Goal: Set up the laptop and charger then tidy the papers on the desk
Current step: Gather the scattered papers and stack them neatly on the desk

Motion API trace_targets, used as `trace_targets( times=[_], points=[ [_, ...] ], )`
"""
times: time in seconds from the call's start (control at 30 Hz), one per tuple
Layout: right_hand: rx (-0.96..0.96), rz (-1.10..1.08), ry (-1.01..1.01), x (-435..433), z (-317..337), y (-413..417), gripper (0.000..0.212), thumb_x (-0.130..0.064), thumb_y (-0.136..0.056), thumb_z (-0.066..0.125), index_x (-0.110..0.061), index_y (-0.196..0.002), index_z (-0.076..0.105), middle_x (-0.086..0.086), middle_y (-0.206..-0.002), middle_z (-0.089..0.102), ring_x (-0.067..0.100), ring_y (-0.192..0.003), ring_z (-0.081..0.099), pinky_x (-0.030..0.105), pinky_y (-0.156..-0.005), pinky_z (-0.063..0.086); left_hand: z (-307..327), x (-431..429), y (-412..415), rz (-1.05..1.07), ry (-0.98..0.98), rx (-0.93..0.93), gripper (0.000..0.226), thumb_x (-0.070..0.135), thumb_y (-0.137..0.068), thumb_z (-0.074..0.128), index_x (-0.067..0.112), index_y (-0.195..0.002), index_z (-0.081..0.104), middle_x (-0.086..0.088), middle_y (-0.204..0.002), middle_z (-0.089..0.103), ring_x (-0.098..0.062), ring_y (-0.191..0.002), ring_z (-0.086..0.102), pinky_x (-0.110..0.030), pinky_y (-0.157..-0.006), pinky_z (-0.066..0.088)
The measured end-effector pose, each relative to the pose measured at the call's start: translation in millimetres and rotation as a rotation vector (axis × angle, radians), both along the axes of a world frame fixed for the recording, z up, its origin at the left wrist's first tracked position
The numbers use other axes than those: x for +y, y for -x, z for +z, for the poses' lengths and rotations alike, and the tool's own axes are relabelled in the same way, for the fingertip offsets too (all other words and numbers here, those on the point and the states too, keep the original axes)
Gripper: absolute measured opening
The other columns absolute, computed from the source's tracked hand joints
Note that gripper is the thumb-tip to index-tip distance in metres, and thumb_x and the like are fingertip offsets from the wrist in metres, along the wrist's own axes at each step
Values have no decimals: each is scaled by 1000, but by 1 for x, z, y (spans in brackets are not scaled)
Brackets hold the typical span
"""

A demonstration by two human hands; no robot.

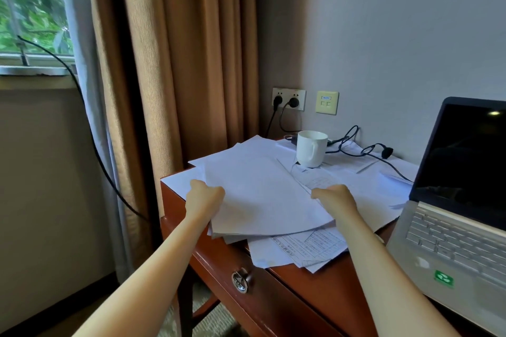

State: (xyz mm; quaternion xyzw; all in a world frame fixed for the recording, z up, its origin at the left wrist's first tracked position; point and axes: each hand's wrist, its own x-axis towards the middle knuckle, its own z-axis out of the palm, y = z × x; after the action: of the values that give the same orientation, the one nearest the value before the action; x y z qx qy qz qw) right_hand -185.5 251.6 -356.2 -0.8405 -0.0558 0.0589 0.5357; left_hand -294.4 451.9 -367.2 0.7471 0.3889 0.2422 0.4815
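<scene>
**What the frame keeps back**

The laptop [451, 227] runs off the right edge, with screen and keyboard both cut. The fingers of the left hand [204, 197] and right hand [335, 197] are hidden under the held papers [260, 194]. Print on the lower sheets is too small to read. The mug [310, 148] covers part of the charger [293, 142]. At upper left, the window [30, 3] is blurred.

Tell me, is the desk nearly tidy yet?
About halfway. The laptop sits open on the desk, screen dark, with a cable leading toward the wall socket. Left hand and right hand both grip a stack of papers. Still messy: printed sheets at the front edge and more sheets under the mug.
</scene>
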Motion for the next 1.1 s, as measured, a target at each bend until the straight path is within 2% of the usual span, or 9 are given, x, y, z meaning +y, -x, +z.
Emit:
trace_targets(
  times=[0.07, 0.2, 0.33, 0.43, 0.53, 0.63, 0.73, 0.93, 1.1],
  points=[
    [77, 26, -122, 0, 2, 0, 19, -10, -81, 62, -9, -68, 50, 6, -69, 46, 22, -69, 42, 25, -60, 32, -1, -4, 1, 32, -18, -33, 33, 10, -90, 46, 0, -120, 37, -14, -101, 51, -31, -94, 53, -31, -73, 37],
    [337, 141, -578, 2, 6, 12, 7, -2, -83, 62, -4, -81, 56, 12, -76, 54, 21, -67, 53, 27, -56, 46, -4, -6, 1, 91, -5, -103, 22, 9, -89, 47, 8, -107, 35, -10, -97, 48, -29, -88, 50, -32, -75, 40],
    [459, 222, -874, 8, 12, 23, 5, -5, -85, 60, -9, -86, 57, 11, -85, 59, 22, -76, 58, 32, -67, 53, -3, -6, 0, 58, -10, -66, 33, 9, -88, 47, 3, -120, 38, -12, -101, 52, -29, -91, 54, -34, -75, 43],
    [493, 343, -823, 17, 13, 33, 8, -3, -85, 60, -10, -87, 59, 10, -86, 63, 22, -80, 59, 36, -72, 53, -2, -5, -3, 5, -22, -14, 30, 10, -87, 46, 2, -116, 45, -12, -102, 56, -25, -88, 53, -27, -63, 39],
    [468, 466, -571, 28, 6, 44, 16, 12, -85, 54, -3, -89, 57, 16, -86, 61, 25, -76, 60, 34, -59, 57, -2, -6, -3, -47, -26, 1, 32, 9, -86, 46, 0, -117, 48, -15, -106, 59, -22, -86, 51, -25, -55, 34],
    [325, 296, -430, 34, -1, 38, 32, 21, -82, 50, 9, -112, 53, 25, -108, 62, 30, -86, 60, 40, -71, 57, 0, -6, -1, -75, 43, -25, 40, 9, -89, 48, 5, -127, 36, -12, -105, 52, -22, -85, 52, -25, -58, 40],
    [154, 95, -426, 26, 0, 23, 29, 16, -82, 53, 13, -111, 57, 28, -117, 60, 29, -94, 59, 44, -82, 50, 5, -1, -1, -70, 104, -102, 54, 10, -88, 53, 7, -136, 27, -17, -112, 52, -19, -67, 52, -28, -62, 45],
    [0, -135, -490, -11, 11, 1, 25, -2, -90, 55, 4, -114, 61, 9, -96, 57, 21, -86, 50, 29, -70, 41, 19, 12, 9, 72, -133, -198, 77, 24, -82, 69, 6, -142, 25, -15, -143, 34, -31, -127, 40, -39, -103, 34],
    [-32, -104, -568, -23, 16, -4, 29, -3, -93, 52, 2, -122, 56, 7, -102, 55, 19, -92, 48, 27, -66, 41, 31, 17, 11, -56, -49, -301, 84, 25, -85, 68, 9, -148, 15, -15, -146, 36, -27, -127, 44, -32, -96, 36]
  ],
)
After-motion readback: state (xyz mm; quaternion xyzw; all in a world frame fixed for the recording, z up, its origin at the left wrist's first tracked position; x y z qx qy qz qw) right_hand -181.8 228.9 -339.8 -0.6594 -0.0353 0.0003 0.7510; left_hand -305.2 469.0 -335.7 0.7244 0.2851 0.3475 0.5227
